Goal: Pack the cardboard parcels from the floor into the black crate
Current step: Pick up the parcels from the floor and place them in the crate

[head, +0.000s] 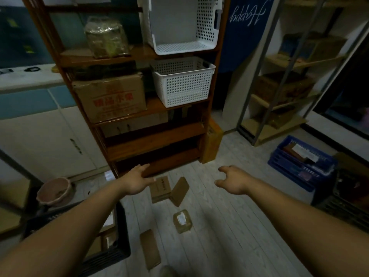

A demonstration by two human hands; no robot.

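Several cardboard parcels lie on the pale plank floor. A printed box (160,189) lies below the shelf with a flat brown parcel (180,191) leaning on it. A small taped parcel (182,220) lies nearer, and a long flat one (150,248) lies nearest. The black crate (117,250) stands at the lower left, partly hidden by my left forearm, with some parcels inside. My left hand (137,180) hovers with straight fingers just left of the printed box. My right hand (233,179) hangs above the floor to the right with loosely curled fingers. Neither hand holds anything.
A wooden shelf unit (159,136) with white baskets and a large carton stands straight ahead. A yellow box (211,142) leans at its right foot. A blue crate (299,166) sits at the right, a pink basin (56,191) at the left, a metal rack behind.
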